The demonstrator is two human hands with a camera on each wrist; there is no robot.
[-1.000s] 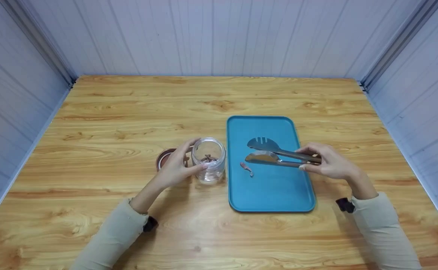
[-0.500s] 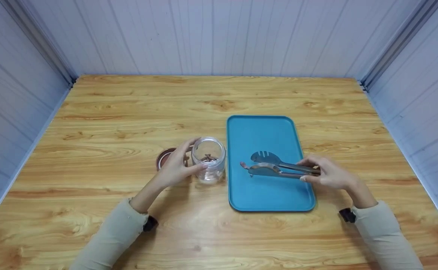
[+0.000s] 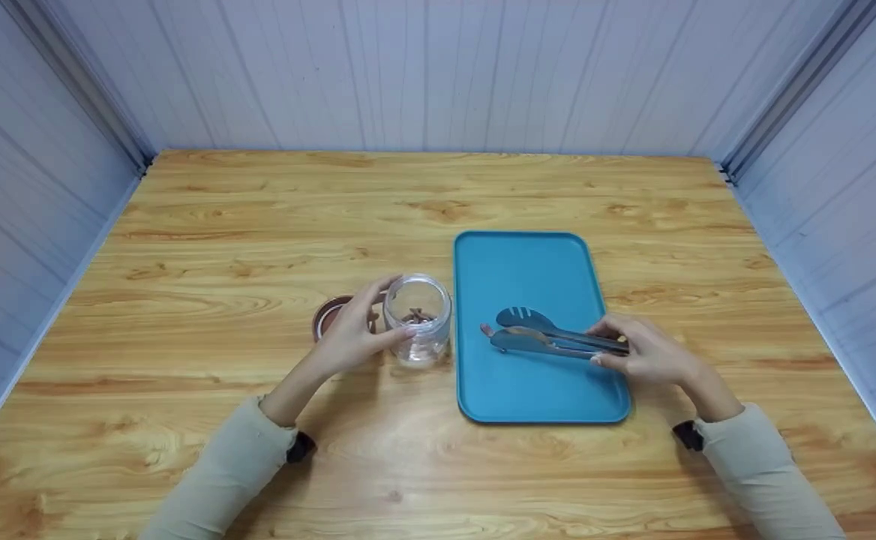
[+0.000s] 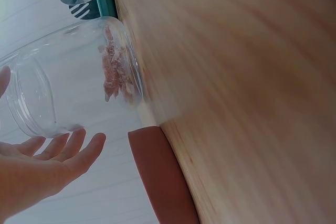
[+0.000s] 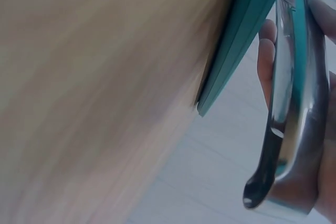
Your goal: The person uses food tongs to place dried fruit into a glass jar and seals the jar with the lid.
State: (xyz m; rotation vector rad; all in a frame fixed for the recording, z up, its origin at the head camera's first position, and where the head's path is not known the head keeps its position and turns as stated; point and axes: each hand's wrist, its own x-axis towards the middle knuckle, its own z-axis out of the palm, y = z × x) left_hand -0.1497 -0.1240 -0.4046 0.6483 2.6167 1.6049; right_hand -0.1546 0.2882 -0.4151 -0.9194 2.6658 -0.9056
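My left hand [image 3: 352, 339] holds a clear glass jar [image 3: 421, 352] near its mouth, thumb on the near side and fingers round the far side. Several small reddish-brown pieces [image 4: 114, 69] lie at the jar's bottom. With thumb and fingers my right hand [image 3: 652, 356] grips metal serving tongs [image 3: 524, 341] by the handle end, low over the blue tray [image 3: 528, 262]. One tong head is slotted. The solid head overlaps a small reddish piece [image 3: 487, 329] on the tray, hiding most of it. A gap shows between the two heads.
A reddish-brown round lid [image 3: 325, 319] lies on the wooden table [image 3: 258, 210] left of the jar, partly behind my left hand. The tray's raised rim runs close to the jar's right side. Pale panel walls [image 3: 423, 75] enclose the table's back and sides.
The tongs have come down and nearer to me, then slightly left, so they now overlap the small piece. Their heads are closer together. My left hand and the jar have stayed put.
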